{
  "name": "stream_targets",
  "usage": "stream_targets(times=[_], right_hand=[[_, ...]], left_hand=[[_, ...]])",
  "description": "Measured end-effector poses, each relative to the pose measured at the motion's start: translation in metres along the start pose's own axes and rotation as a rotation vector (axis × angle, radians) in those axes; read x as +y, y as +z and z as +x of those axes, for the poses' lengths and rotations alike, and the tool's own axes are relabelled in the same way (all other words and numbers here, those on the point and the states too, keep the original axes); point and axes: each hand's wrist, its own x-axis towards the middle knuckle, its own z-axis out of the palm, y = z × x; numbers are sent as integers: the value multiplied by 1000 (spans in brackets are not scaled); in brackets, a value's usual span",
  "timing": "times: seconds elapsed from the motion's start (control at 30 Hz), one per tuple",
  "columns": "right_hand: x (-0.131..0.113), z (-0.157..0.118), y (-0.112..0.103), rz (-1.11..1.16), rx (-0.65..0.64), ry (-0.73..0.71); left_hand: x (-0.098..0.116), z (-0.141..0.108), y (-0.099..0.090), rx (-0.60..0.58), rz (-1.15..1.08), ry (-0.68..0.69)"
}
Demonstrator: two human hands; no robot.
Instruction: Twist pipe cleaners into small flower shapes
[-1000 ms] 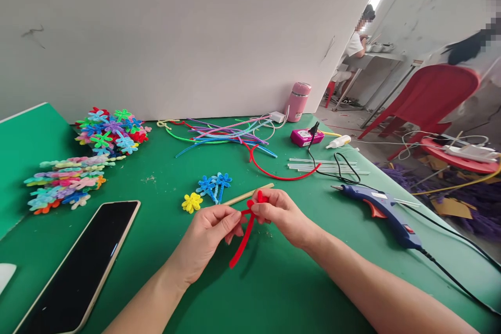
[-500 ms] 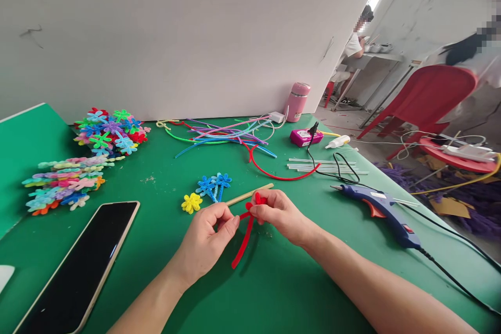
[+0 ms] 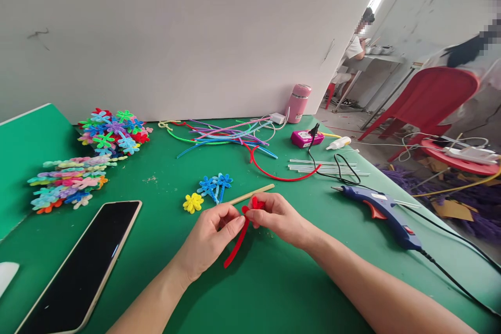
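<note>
A red pipe cleaner (image 3: 236,246) is bent into small loops at its upper end, and its straight tail hangs down to the left. My right hand (image 3: 274,215) pinches the looped part between thumb and fingers. Close beside it, my left hand (image 3: 216,232) pinches the same piece with thumb and forefinger, which hide part of it. Just behind my hands lies a thin wooden stick (image 3: 250,194). Blue pipe-cleaner flowers (image 3: 215,186) with stems and a yellow flower (image 3: 193,202) rest on the green table (image 3: 156,250) to the left of the stick.
On the left are a phone (image 3: 78,271) and piled colourful flowers (image 3: 113,133). Loose pipe cleaners (image 3: 230,133) lie at the back near a pink bottle (image 3: 299,103). Clear glue sticks (image 3: 324,167) and a blue glue gun (image 3: 379,211) with a cable are on the right. A person sits far back.
My left hand has moved slightly right, closer to my right hand. The red tail has swung a little left, and less of the red piece shows between my hands.
</note>
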Motion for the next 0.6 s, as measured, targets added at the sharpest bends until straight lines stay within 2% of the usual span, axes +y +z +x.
stream_targets(times=[0.1, 0.2, 0.3, 0.47, 0.6], right_hand=[[-1, -1, 2, 37, -10, -19], [-3, 0, 2, 76, 85, -72], [-4, 1, 3, 132, 146, -115], [-4, -1, 6, 195, 59, -124], [-1, -2, 6, 152, 31, -148]], left_hand=[[-4, 0, 4, 28, -92, -21], [-7, 1, 5, 77, -193, -45], [-7, 1, 5, 58, -267, -71], [-6, -1, 8, -8, -332, -123], [-5, -3, 13, 39, -203, -42]])
